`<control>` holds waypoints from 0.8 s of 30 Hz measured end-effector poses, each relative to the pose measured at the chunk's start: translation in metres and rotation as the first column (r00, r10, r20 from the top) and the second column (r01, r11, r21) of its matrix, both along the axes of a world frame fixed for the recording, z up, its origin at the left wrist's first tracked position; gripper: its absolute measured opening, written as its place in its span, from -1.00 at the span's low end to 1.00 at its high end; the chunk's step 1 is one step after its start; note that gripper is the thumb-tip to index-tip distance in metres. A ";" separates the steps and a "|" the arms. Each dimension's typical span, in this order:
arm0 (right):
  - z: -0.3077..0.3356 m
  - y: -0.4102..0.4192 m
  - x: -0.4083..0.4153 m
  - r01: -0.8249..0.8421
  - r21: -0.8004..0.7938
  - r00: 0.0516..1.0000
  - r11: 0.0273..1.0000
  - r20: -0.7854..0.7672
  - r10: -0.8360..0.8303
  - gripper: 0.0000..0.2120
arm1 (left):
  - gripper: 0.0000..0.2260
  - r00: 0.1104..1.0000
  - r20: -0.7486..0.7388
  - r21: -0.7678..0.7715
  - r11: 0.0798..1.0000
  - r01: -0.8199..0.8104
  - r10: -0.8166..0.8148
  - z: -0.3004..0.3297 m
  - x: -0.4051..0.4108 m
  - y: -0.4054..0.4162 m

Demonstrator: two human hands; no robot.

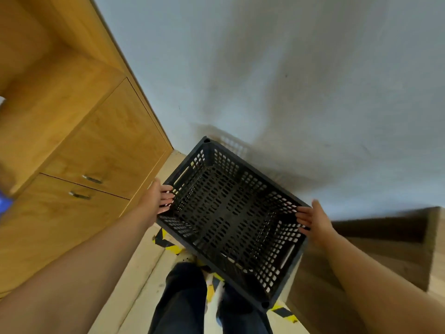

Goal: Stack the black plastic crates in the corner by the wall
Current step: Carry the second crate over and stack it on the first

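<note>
Black crate (231,213) carried between two hands.
The left hand (157,200) and right hand (315,219) each have a grip curled over opposite rims, the crate between them, tilted above the floor (144,273).

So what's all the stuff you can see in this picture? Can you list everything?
black perforated plastic crate: one, black, held in the air in front of the wall, empty
wooden cabinet with metal handles: one, yellow-brown, on the left against the wall
pale grey-blue wall: one, grey-blue, ahead
brown cardboard box: one, brown, lower right on the floor, open
yellow-and-black striped floor tape: several strips, on the pale floor under the crate
legs in dark trousers: two, dark blue, bottom centre
left hand: one, gripping the crate's left rim
right hand: one, gripping the crate's right rim
</note>
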State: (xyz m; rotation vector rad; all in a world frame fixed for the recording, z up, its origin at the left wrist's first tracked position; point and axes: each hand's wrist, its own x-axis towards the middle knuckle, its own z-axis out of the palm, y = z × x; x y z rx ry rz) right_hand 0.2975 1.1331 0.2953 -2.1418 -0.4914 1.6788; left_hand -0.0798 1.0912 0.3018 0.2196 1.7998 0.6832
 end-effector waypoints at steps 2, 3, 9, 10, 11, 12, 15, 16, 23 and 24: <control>-0.001 -0.023 0.005 0.069 -0.002 0.997 0.998 0.040 -0.069 -0.43 | -0.46 0.996 -0.064 -0.003 0.998 0.065 -0.066 -0.002 -0.008 0.014; -0.002 -0.035 0.006 0.108 -0.002 0.992 0.994 0.068 -0.107 -0.44 | -0.47 0.991 -0.082 -0.007 0.994 0.105 -0.105 -0.004 -0.011 0.019; -0.025 -0.083 -0.008 0.321 -0.036 0.943 0.946 0.104 -0.316 -0.40 | -0.52 0.960 -0.108 -0.060 0.966 0.252 -0.257 -0.015 -0.021 0.046; -0.030 -0.087 -0.012 0.363 -0.037 0.928 0.931 0.100 -0.358 -0.40 | -0.52 0.953 -0.113 -0.066 0.960 0.274 -0.280 -0.017 -0.022 0.048; -0.035 -0.091 -0.015 0.411 -0.040 0.909 0.911 0.088 -0.406 -0.41 | -0.52 0.949 -0.107 -0.070 0.955 0.289 -0.295 -0.018 -0.022 0.050; -0.035 -0.093 -0.021 0.447 -0.043 0.893 0.893 0.081 -0.443 -0.42 | -0.51 0.950 -0.082 -0.073 0.953 0.294 -0.300 -0.021 -0.022 0.051; -0.034 -0.093 -0.035 0.505 -0.064 0.863 0.861 0.069 -0.501 -0.43 | -0.49 0.962 0.029 -0.076 0.959 0.274 -0.272 -0.026 -0.022 0.053; -0.033 -0.091 -0.037 0.507 -0.062 0.861 0.860 0.065 -0.504 -0.45 | -0.48 0.967 0.059 -0.071 0.966 0.250 -0.246 -0.029 -0.022 0.053; -0.022 -0.074 -0.036 0.587 -0.123 0.806 0.800 0.001 -0.591 -0.24 | -0.52 0.993 0.070 0.005 0.996 0.092 -0.092 -0.026 -0.025 0.064; -0.020 -0.071 -0.035 0.587 -0.119 0.806 0.801 -0.001 -0.592 -0.23 | -0.52 0.994 0.068 0.004 0.996 0.085 -0.085 -0.026 -0.026 0.064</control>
